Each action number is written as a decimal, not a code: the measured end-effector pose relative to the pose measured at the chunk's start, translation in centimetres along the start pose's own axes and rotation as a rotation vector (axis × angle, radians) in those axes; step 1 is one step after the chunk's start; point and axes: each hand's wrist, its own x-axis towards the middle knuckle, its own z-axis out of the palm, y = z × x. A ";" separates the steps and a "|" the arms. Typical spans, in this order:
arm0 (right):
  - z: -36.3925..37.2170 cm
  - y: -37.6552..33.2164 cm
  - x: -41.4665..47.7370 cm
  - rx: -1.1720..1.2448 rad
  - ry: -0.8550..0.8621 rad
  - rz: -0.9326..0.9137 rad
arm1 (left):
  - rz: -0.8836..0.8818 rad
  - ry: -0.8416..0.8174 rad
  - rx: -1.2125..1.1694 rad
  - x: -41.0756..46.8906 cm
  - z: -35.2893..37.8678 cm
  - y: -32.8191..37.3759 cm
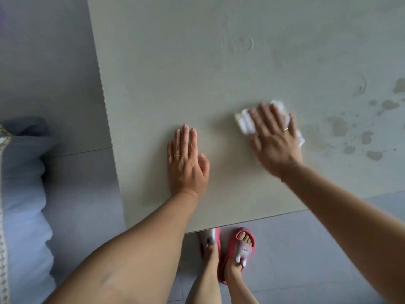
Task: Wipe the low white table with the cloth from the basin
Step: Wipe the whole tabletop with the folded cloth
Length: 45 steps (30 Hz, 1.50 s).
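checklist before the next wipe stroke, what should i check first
1. Right hand flat on cloth, fingers straight: ok.
2. Left hand flat on table, apart from cloth: ok.
3. Dark blotches right of cloth wiped: not ok.
4. Ring marks farther up wiped: not ok.
5. Cloth damp enough: cannot tell.

The white tabletop carries a white cloth toward 4 o'clock, pressed under the flat right grip. The left grip lies flat at 6 o'clock. Dark blotches spread at 3 o'clock.
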 end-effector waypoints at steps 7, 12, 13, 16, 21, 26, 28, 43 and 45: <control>0.9 -7.7 -0.8 0.092 -0.010 0.114 | -0.013 -0.057 0.007 0.2 -0.2 0.0; 0.3 -5.0 -0.7 -0.048 -0.093 -0.325 | -0.018 -0.078 0.000 0.2 -0.5 0.1; -0.1 -3.7 0.6 -0.056 -0.081 -0.270 | -0.020 -0.091 0.007 0.1 -0.6 0.1; -1.0 -1.0 4.3 0.050 0.003 0.180 | -0.014 -0.117 0.024 0.1 -0.5 0.0; 0.5 -9.6 4.0 0.154 0.043 0.283 | -0.016 -0.124 0.031 0.2 -0.6 0.0; 0.2 -7.3 4.3 -0.017 -0.027 -0.314 | -0.004 -0.098 0.037 0.2 -0.6 0.0; -0.6 -3.1 7.2 -0.030 -0.018 -0.207 | -0.014 -0.120 0.055 0.3 -0.7 0.0; -2.1 0.1 12.3 -0.022 -0.025 -0.185 | -0.051 -0.034 0.066 3.0 -1.5 -0.3; -2.6 0.9 13.9 0.082 0.050 0.157 | -0.095 0.015 0.041 6.2 -1.7 -0.5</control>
